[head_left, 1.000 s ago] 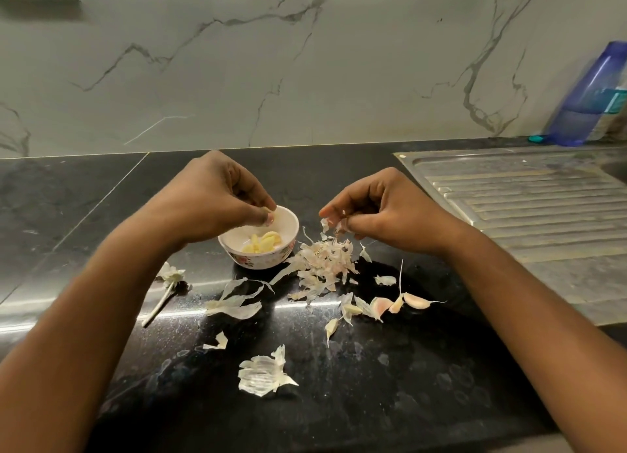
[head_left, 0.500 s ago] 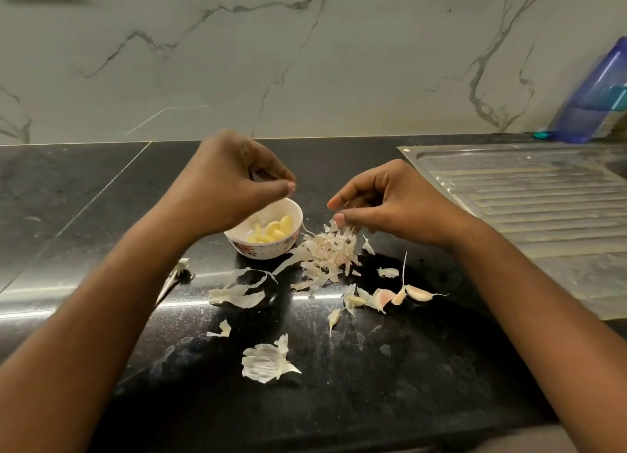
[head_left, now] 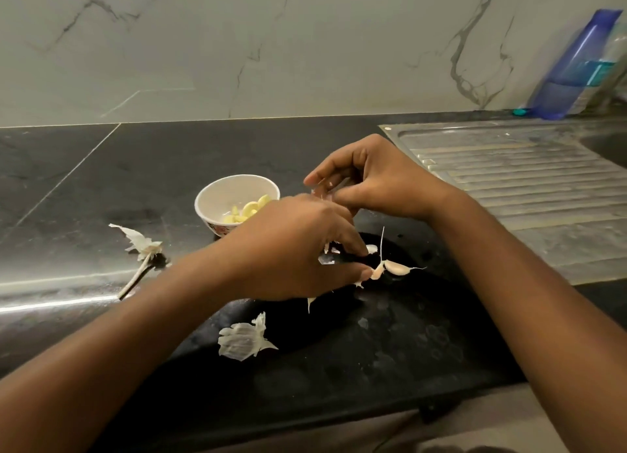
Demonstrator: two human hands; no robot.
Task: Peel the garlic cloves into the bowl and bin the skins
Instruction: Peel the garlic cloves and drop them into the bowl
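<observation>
Pinkish unpeeled garlic clove (head_left: 377, 272), tip pointed away, is touched by thumb of left hand (head_left: 298, 245), fingers narrowly parted; right hand (head_left: 373, 184) curled, contents untellable.

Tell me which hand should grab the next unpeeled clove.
Left. The left hand has its fingertips right beside the unpeeled garlic cloves; the right hand hovers farther back, fingers curled.

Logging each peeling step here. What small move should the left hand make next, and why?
Likely pinch the unpeeled clove and lift it: the left hand touches it with its thumb tip, fingers arched above; a second clove lies alongside, and the bowl holds only peeled cloves.
</observation>
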